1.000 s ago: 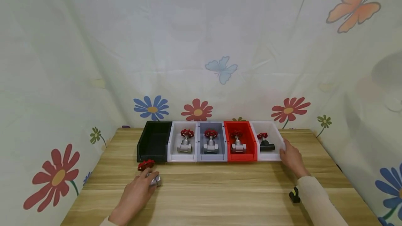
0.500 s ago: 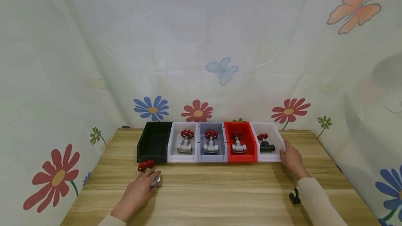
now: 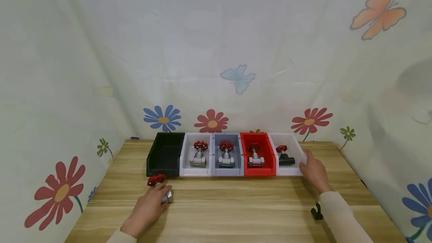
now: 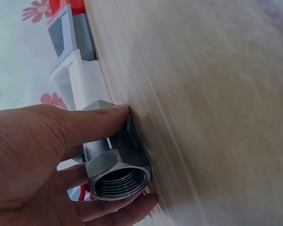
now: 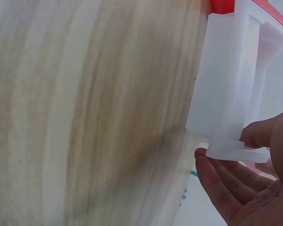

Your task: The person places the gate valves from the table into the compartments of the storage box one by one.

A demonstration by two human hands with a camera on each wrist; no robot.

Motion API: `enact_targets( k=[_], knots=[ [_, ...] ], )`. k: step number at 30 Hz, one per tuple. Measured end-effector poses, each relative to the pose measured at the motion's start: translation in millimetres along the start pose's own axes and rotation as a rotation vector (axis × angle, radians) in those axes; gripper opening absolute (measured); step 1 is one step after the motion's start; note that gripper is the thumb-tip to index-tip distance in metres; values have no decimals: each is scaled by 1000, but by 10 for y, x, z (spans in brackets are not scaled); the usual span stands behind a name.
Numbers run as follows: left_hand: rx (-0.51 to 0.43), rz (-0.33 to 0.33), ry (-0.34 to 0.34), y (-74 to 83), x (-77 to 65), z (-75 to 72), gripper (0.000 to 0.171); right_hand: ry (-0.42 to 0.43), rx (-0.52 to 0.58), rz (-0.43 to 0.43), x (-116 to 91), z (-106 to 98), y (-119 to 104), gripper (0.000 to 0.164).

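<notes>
My left hand [image 3: 148,205] grips a steel gate valve [image 4: 117,165] by its body, just in front of the black bin. The valve's red handwheel [image 3: 156,179] points toward that bin, and its threaded opening faces the left wrist camera. Thumb and fingers lie on opposite sides of the body, right at the tabletop. On the far right, my right hand [image 3: 315,171] pinches the outer side wall of the end white bin [image 5: 219,84], thumb on the inside and fingers outside. That bin holds a dark valve [image 3: 286,158] with a red handle.
Left of the end bin stand a red bin [image 3: 272,171], a grey bin [image 3: 241,170] and another white bin [image 3: 182,166], each with a red-wheeled valve. The black bin [image 3: 165,162] holds nothing. A small black-and-yellow object [image 3: 316,211] lies by the right sleeve. Flowered curtain surrounds the table.
The head view has tilted up very slightly, so everything sits a little lower. Both hands keep their places on the valve and the white bin.
</notes>
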State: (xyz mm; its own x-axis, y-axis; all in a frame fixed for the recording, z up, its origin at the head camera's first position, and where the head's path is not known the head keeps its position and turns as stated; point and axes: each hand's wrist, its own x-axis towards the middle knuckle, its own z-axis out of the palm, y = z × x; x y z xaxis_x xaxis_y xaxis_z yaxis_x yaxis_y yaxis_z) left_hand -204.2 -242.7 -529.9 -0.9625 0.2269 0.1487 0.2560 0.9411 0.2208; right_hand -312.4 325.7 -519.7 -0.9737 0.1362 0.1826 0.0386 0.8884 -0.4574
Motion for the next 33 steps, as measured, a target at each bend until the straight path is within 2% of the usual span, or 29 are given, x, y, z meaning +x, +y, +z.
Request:
enact_targets(
  k=[6, 10, 24, 33],
  knots=[
    [-8, 9, 4, 7, 21, 5, 53, 85, 16, -25, -17, -8, 2, 53],
    [-18, 20, 13, 11, 30, 8, 52, 111, 20, -39, -27, -21, -11, 50],
    [-7, 34, 41, -1, 34, -2, 43, 96, -13, -66, -29, -3, -43, 50],
    [-14, 35, 34, -31, -10, -29, 45, 79, -9, -71, -29, 5, -40, 51]
  ],
)
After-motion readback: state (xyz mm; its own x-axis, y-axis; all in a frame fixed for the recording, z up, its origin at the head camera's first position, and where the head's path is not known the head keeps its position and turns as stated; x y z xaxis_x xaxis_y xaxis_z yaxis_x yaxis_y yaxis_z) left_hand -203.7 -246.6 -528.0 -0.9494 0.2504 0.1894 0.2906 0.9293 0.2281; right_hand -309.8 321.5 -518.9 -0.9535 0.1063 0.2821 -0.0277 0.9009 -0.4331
